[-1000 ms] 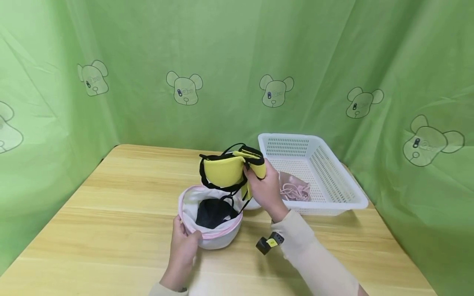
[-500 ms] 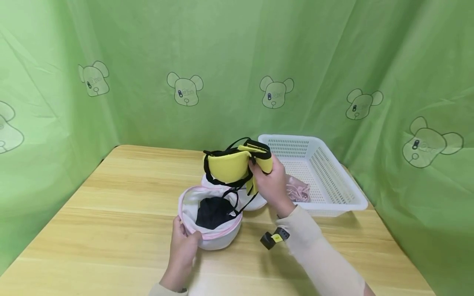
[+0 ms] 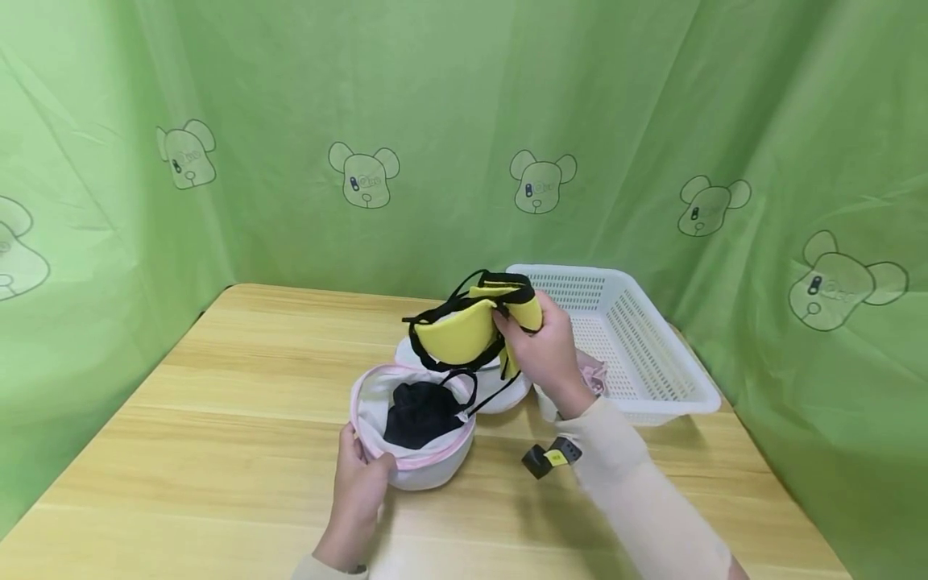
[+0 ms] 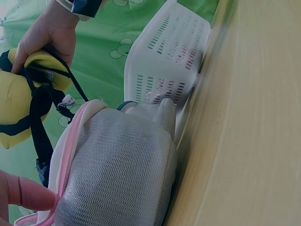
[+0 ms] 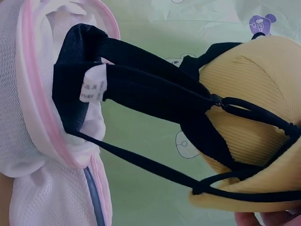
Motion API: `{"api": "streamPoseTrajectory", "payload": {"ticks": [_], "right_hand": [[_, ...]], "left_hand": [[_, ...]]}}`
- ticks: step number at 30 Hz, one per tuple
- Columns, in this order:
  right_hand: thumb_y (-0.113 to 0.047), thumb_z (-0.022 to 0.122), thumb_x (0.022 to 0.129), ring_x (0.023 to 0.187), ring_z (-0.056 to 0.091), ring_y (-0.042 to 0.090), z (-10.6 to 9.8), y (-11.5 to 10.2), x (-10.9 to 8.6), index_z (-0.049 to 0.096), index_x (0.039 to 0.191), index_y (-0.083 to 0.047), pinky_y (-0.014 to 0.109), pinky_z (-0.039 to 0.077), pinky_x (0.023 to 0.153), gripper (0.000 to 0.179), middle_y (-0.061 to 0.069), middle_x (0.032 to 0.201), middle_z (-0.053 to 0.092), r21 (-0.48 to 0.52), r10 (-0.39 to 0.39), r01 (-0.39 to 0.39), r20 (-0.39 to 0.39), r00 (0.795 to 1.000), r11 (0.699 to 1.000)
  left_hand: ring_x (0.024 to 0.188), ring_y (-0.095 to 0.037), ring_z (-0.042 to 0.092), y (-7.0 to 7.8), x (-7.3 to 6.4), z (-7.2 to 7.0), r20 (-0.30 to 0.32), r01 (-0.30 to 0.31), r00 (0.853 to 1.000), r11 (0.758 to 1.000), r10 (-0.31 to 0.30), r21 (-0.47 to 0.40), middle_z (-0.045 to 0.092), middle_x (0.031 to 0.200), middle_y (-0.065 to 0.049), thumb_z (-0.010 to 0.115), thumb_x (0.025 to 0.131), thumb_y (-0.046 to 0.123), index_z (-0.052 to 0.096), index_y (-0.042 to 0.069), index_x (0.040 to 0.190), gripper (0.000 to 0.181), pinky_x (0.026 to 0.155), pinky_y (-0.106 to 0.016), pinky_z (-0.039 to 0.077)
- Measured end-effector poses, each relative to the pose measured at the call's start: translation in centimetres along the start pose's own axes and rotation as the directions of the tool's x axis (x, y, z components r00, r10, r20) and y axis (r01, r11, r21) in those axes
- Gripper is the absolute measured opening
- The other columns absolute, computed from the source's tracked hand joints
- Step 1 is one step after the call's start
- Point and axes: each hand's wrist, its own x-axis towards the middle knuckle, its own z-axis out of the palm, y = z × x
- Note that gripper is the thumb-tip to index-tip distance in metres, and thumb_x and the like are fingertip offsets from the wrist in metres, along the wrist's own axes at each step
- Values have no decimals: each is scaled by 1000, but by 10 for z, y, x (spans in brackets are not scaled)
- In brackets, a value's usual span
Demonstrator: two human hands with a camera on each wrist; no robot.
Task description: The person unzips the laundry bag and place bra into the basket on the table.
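Note:
My right hand (image 3: 540, 342) grips a yellow bra (image 3: 457, 334) with black trim, holding it raised above a white mesh laundry bag (image 3: 428, 477) with a pink zipper edge. Inside the bag's round mouth lies black fabric (image 3: 420, 415). Dark straps (image 5: 146, 94) with a white label run between the bra and that fabric. My left hand (image 3: 362, 479) holds the near-left rim, its thumb (image 4: 35, 193) pressed on the pink edge in the left wrist view. The bag stands on the table with its lid (image 3: 500, 395) folded back behind it.
A white plastic basket (image 3: 674, 403) stands at the back right, with a pink corded item (image 3: 594, 374) in it, partly hidden by my right hand. The wooden table (image 3: 217, 419) is bounded by a green curtain (image 3: 449, 80) behind and at both sides.
My right hand has moved right with the yellow bra, drawing the dark straps out further from the bag. More of the folded-back lid shows. My left hand stays on the rim.

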Motion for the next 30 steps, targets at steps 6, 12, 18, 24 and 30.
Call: {"api": "streamPoseTrajectory", "payload": {"ticks": [6,12,18,24,30], "right_hand": [[-12,69,89,79,58,18,-7,-1,3,64,114,1,24,52,68,28,17,96,65,-24,70,-69,43,997,997],[-14,68,91,82,60,17,-10,-5,6,61,118,2,25,54,70,33,17,101,65,23,73,-73,25,997,997],[-15,67,91,85,61,17,-11,-9,9,60,119,3,26,55,72,33,16,104,64,37,73,-74,24,997,997],[-17,67,92,88,59,17,-14,-15,14,61,120,1,26,53,76,34,13,105,64,2,61,-61,30,998,998],[-12,65,92,88,58,18,-17,-19,19,61,121,-1,26,52,77,32,12,105,64,-3,58,-58,30,998,998]], "left_hand": [[141,-40,21,-1,0,1,-12,16,1000,1000,-15,27,23,152,-31,46,68,-18,21,0,147,85,113,-49,23],[141,-40,20,-1,0,1,-14,20,1000,999,-20,34,21,153,-30,47,69,-18,20,1,147,84,113,-49,22],[142,-39,18,-1,1,1,-14,18,1000,999,-17,31,19,154,-30,47,70,-18,18,1,149,86,113,-48,21],[140,-38,24,-3,1,2,-15,10,1000,1000,-10,14,25,151,-31,46,69,-19,21,1,147,84,112,-48,25],[140,-38,24,-4,1,1,-18,13,1000,1000,-12,21,25,151,-29,46,68,-18,22,1,146,83,113,-48,25]]}}
